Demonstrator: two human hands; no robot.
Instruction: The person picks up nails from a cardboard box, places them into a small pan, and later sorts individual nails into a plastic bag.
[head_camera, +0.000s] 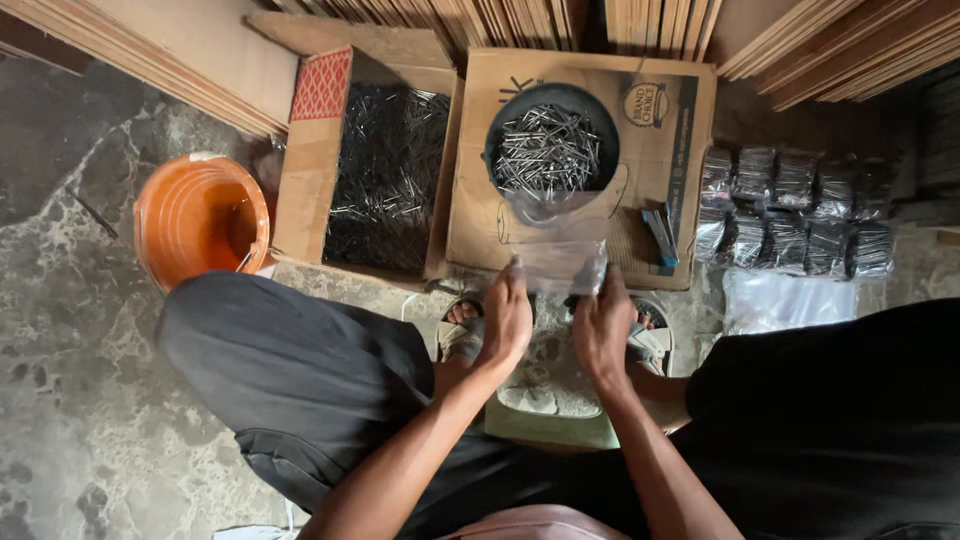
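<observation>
My left hand (505, 318) and my right hand (601, 325) both grip the near edge of a clear plastic bag (560, 245), one at each side. The bag stretches away from me toward a round dark bowl (505, 115) heaped with metal nails (548, 150). That bowl rests on a flat brown cardboard sheet (480, 220). An open cardboard box (385, 165) of loose dark nails lies left of the bowl. My knees in dark trousers spread to either side, and my sandalled feet show below the hands.
An orange plastic bucket (200, 215) stands at the left on the mottled stone floor. Several filled bags of nails (790, 210) are stacked at the right, with flat clear bags (785, 300) before them. Wooden boards (830, 40) lean along the back. A blue tool (660, 232) lies on the cardboard.
</observation>
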